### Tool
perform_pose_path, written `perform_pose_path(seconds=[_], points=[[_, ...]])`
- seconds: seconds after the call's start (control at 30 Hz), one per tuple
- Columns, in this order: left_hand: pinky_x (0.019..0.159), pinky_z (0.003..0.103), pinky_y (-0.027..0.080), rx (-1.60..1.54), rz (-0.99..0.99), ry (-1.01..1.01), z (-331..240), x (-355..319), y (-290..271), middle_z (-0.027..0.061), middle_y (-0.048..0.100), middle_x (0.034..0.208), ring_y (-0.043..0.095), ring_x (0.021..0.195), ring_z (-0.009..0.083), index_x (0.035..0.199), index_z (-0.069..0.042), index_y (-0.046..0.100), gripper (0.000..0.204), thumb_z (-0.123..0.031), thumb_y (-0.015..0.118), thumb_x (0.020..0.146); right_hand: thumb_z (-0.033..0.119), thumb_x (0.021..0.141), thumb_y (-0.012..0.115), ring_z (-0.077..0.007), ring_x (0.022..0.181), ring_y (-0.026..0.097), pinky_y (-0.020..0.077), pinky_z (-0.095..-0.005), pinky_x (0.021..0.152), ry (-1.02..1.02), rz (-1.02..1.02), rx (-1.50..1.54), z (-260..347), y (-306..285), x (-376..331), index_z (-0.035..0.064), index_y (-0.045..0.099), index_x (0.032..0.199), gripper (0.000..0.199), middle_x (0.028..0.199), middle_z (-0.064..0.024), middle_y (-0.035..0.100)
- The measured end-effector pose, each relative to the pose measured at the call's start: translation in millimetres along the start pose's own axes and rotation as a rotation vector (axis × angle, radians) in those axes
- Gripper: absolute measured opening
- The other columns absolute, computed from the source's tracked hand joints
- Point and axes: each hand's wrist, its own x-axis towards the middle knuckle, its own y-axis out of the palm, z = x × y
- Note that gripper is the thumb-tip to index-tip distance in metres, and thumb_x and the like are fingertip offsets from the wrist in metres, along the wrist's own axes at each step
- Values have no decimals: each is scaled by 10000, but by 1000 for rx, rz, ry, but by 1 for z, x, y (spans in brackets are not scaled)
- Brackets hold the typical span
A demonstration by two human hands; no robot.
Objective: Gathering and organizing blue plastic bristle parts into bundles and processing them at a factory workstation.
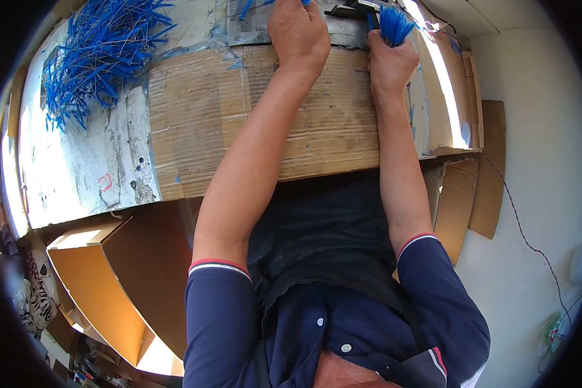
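Note:
My right hand (393, 68) is closed round an upright bundle of thin blue sticks (396, 26), their tips fanned out above the fist. At the top edge my left hand (299, 35) has its fingers curled together; a bit of blue shows beside them, but the fingertips are cut off by the frame. On the far left of the table lies a large loose pile of blue sticks with thin wire ends (107, 55). Just left of the right fist stands a dark metal piece (352, 11), only partly in view.
A taped cardboard sheet (200, 123) covers the near middle of the worn white table (103, 155). Below the table's edge, an open cardboard box (97, 271) stands at left and another cardboard box (456, 200) at right. A thin cable (520, 226) hangs along the right wall.

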Motion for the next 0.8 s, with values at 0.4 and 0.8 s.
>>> perform_pose_path(seconds=[0.4, 0.8], points=[[858, 511, 487, 241, 237, 400, 20, -9, 13, 199, 659, 987, 615, 998, 416, 989, -36, 625, 161, -48, 516, 872, 82, 876, 761, -121, 478, 585, 450, -254, 430, 220, 121, 527, 21, -15, -10, -7, 695, 899, 113, 654, -54, 655], [851, 484, 521, 341, 330, 358, 19, -9, 18, 113, 690, 985, 646, 986, 355, 1018, -89, 657, 157, -118, 639, 865, -5, 840, 754, -172, 544, 646, 533, -292, 442, 338, 112, 703, 24, -25, -10, -27, 697, 916, 98, 730, -92, 680]])
